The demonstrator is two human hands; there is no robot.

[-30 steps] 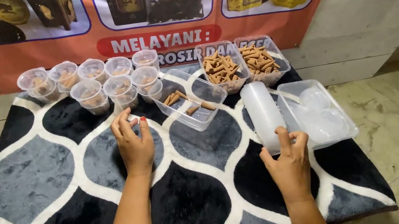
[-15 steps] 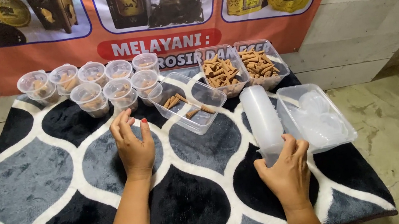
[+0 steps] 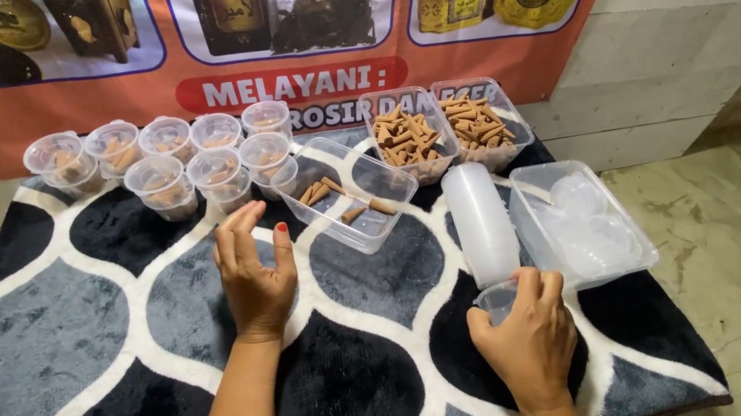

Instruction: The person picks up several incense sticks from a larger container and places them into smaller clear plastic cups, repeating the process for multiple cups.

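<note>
The right hand grasps a small clear cup at the near end of a stack of cups lying on its side on the patterned surface, its long axis running away from the person. The left hand rests released, beside a clear tray.

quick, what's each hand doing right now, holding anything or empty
Left hand: open and empty, fingers loosely curled above the rug.
Right hand: closed on a small clear cup at the near end of the cup stack.
</note>
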